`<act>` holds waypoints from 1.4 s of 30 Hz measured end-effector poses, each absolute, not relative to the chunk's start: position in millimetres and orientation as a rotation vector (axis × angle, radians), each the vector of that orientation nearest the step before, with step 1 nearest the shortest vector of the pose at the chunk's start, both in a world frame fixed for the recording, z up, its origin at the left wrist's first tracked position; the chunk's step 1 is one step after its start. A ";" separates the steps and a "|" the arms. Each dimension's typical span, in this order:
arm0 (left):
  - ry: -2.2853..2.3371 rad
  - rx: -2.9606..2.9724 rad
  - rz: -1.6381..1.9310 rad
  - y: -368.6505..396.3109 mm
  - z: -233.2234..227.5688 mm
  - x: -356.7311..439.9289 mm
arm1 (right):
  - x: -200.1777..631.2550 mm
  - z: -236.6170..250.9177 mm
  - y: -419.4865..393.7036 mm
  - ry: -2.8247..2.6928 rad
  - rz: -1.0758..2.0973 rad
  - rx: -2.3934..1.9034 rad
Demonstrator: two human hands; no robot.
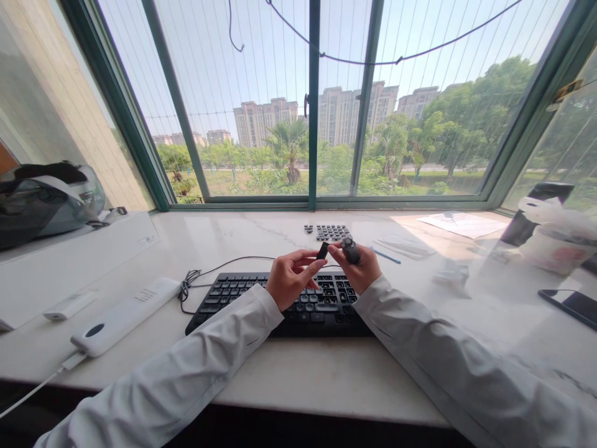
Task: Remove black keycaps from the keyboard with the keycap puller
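Observation:
My left hand (295, 274) pinches a black keycap (322, 251) between thumb and fingertips, above the keyboard. My right hand (358, 269) is closed around a short dark grey tool (350, 249) with a rounded head; its exact kind is not clear. The right thumb and fingertip come right up against the keycap. Beneath both hands lies a black keyboard (224, 302). Its left side has keycaps on, while bare key sockets show on the right side. Beyond the hands, several loose black keycaps (332, 233) are laid out in rows on the white counter (209, 233).
A blue stick (387, 256) and clear plastic bags (405, 246) lie to the right. Farther right are a paper sheet (464, 224), a wrapped cup (555, 246) and a phone (573, 306). A white power strip (125, 316) and bundled cable (188, 283) are left.

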State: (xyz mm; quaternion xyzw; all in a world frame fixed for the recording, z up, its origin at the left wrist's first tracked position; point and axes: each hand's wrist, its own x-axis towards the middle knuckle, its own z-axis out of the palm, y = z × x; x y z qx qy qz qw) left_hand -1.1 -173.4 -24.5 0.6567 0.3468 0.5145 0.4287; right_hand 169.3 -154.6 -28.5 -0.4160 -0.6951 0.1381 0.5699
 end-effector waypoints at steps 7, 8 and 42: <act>0.843 1.570 1.255 -170.2 -22.5 -2.8 | 169.2 -28.1 -155.9 -1.632 0.345 -0.907; 0.837 1.557 1.243 -169.1 -22.5 -2.9 | 169.4 -28.1 -155.9 -1.636 0.347 -0.901; 0.847 1.514 1.422 -158.4 -25.7 -4.9 | 173.1 -25.6 -160.2 -1.638 0.515 -0.865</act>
